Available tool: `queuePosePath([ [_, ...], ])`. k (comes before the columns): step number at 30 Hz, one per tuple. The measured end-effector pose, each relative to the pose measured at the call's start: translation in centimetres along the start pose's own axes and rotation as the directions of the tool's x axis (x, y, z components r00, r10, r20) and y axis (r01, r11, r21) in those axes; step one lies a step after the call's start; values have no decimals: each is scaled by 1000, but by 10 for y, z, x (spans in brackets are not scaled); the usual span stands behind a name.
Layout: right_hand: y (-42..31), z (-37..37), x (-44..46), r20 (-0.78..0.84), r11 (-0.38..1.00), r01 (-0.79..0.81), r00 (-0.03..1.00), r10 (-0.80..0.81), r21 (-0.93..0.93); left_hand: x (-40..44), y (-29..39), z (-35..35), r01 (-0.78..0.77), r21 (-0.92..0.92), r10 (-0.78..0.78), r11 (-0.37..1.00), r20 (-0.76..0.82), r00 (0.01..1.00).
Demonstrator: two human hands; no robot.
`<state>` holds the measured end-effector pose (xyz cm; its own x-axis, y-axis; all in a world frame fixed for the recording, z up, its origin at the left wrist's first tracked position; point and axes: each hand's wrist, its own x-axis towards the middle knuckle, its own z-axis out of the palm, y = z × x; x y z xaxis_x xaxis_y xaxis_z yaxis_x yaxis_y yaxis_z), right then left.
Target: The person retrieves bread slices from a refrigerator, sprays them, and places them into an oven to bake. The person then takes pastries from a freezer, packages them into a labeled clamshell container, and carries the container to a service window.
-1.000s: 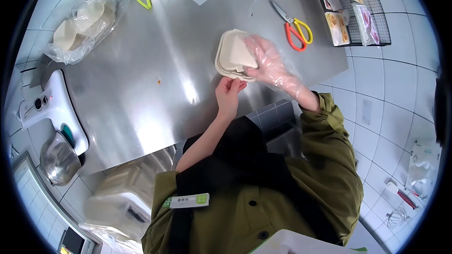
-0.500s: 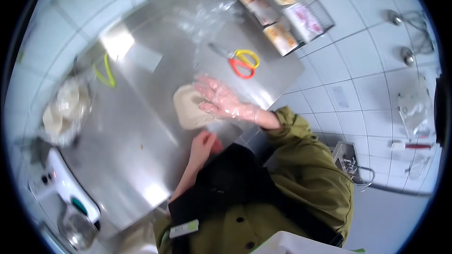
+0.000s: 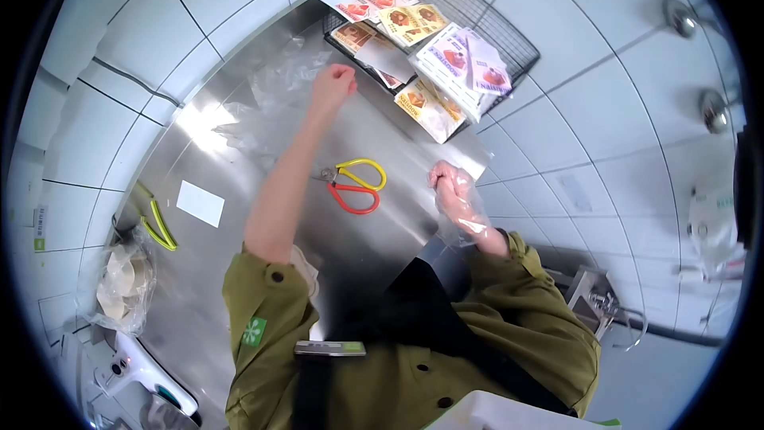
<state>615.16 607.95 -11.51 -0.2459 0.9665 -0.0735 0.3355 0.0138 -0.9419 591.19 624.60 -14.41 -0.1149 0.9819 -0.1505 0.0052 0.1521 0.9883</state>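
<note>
My left hand [image 3: 333,86], bare, reaches far over the steel table with its fingers curled, beside the wire basket [image 3: 509,24]. What its fingers hold, if anything, is hidden. Crumpled clear plastic [image 3: 278,84] lies just left of it. In a clear plastic glove, my right hand [image 3: 455,195] is closed at the table's right edge, with nothing showing in it. Between my arms lie scissors [image 3: 358,199] with one yellow and one red handle. A pale shallow container [image 3: 306,272] is mostly covered by my left sleeve.
Printed paper packets [image 3: 461,64] fill the basket at the back. A white card [image 3: 200,203] and a yellow-green tool [image 3: 159,227] lie on the left. Beyond them are bagged pale containers [image 3: 123,287] and a white appliance [image 3: 147,370]. Tiled walls border the table.
My left hand has gone from near my body to the table's far side. My right hand has left the pale container, moved right and closed. The view has shifted.
</note>
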Motion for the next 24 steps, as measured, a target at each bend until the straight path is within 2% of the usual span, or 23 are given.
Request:
queuePosePath([
  [1,27,3,6,-95,982,184,979,-180,37,17,-6,6,22,68,-19,997,-42,999],
  [4,22,-6,14,45,986,-35,998,43,-165,66,-47,22,98,257,-39,961,-225,974],
  [6,34,-3,23,136,939,208,975,-177,-274,84,-56,31,-67,453,237,889,-331,913],
  [8,59,2,37,254,819,476,876,-410,-320,117,-60,32,-113,552,368,826,-376,851],
  [9,57,4,43,269,817,505,857,-439,-278,128,-60,35,-134,597,432,791,-390,813],
  [12,25,9,62,313,742,443,894,-322,-503,150,-49,39,29,610,342,792,-483,806],
  [13,23,11,69,276,765,348,933,-230,-541,151,-47,42,-6,657,372,754,-419,828],
  [15,31,13,86,169,746,353,934,-314,-564,146,-47,59,-88,741,411,666,-266,872],
  [16,34,17,96,111,737,361,924,-366,-571,150,-53,72,-79,820,406,567,-195,893],
  [17,35,19,106,100,702,381,908,-407,-601,153,-61,84,-24,833,349,552,-205,914],
  [18,37,21,113,106,697,390,904,-414,-601,152,-61,89,-36,883,341,469,-144,929],
  [20,43,23,128,100,691,403,895,-435,-600,152,-51,95,14,693,224,720,-252,942],
  [21,42,22,136,102,682,430,879,-466,-591,151,-48,90,-5,598,148,802,-190,971],
  [23,35,22,152,89,565,455,826,-556,-688,141,-40,68,-8,382,24,924,-38,999],
  [24,29,22,159,83,507,457,796,-599,-731,131,-40,58,-56,221,61,974,-16,998],
])
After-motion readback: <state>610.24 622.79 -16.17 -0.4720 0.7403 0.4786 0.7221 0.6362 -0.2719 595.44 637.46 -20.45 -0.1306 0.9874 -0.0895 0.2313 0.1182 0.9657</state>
